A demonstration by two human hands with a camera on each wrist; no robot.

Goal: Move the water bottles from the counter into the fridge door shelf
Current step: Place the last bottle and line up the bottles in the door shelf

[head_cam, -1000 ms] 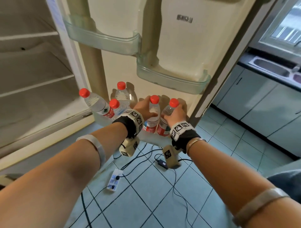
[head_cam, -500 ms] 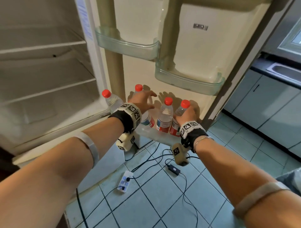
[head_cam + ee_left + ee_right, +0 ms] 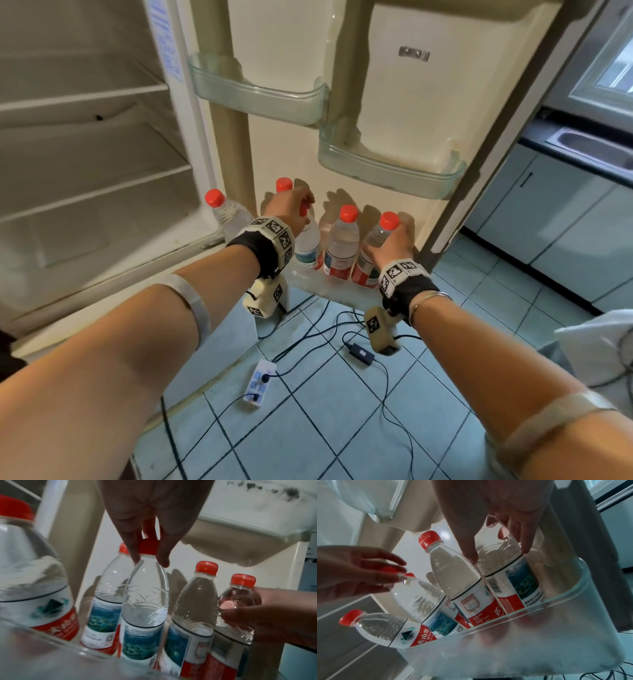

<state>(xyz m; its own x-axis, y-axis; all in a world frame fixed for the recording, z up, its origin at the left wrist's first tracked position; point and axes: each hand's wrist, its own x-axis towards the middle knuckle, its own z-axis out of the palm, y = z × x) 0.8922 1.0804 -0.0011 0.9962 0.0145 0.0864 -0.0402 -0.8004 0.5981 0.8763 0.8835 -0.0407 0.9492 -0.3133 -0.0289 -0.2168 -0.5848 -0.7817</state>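
Note:
Several clear water bottles with red caps stand in the bottom fridge door shelf (image 3: pixel 329 287). The leftmost bottle (image 3: pixel 226 212) leans left. My left hand (image 3: pixel 291 209) pinches the red cap of the second front bottle (image 3: pixel 145 601), seen from the left wrist as left hand (image 3: pixel 148 555). Another bottle (image 3: pixel 283 184) stands behind it. The middle bottle (image 3: pixel 342 240) is untouched. My right hand (image 3: pixel 390 246) grips the shoulder of the rightmost bottle (image 3: pixel 505 563), with right hand (image 3: pixel 498 553) curled around it. The shelf wall (image 3: pixel 505 649) is frosted.
Two upper door shelves (image 3: pixel 257 92) (image 3: pixel 390 171) hold nothing. Bare fridge racks (image 3: pixel 85 192) lie to the left. A power strip (image 3: pixel 260 382), an adapter (image 3: pixel 359 353) and cables lie on the tiled floor. Cabinets and a sink (image 3: pixel 582 147) are at the right.
My left hand left the middle bottle, moved left and now pinches the cap of the bottle beside it. My right hand stayed on the rightmost bottle. The view shifted right.

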